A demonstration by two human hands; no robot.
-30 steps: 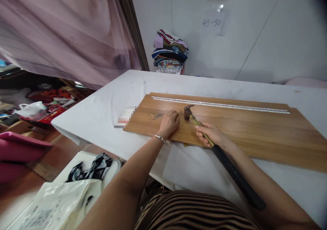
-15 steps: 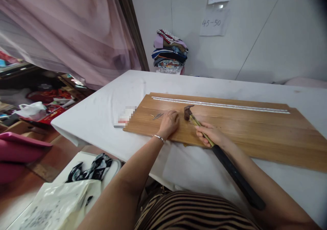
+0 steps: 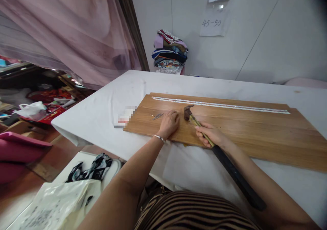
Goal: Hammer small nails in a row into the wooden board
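My right hand (image 3: 209,134) grips a claw hammer (image 3: 224,161) by the yellow part of its handle, close to the rusty head. The long black grip runs back past my right forearm. The hammer head is low over a wooden board (image 3: 255,134), and I cannot tell whether it touches. Just left of the head, my left hand (image 3: 169,124) rests on the board with its fingers curled in. Anything under those fingers is hidden. A small bunch of nails (image 3: 157,116) lies on the board left of that hand.
Two white printed strips (image 3: 219,104) run along the board's far side. A white cloth covers the table (image 3: 102,114). Folded clothes (image 3: 170,51) are stacked behind it. A plastic bag (image 3: 56,202) and patterned cloth (image 3: 95,168) lie at the lower left.
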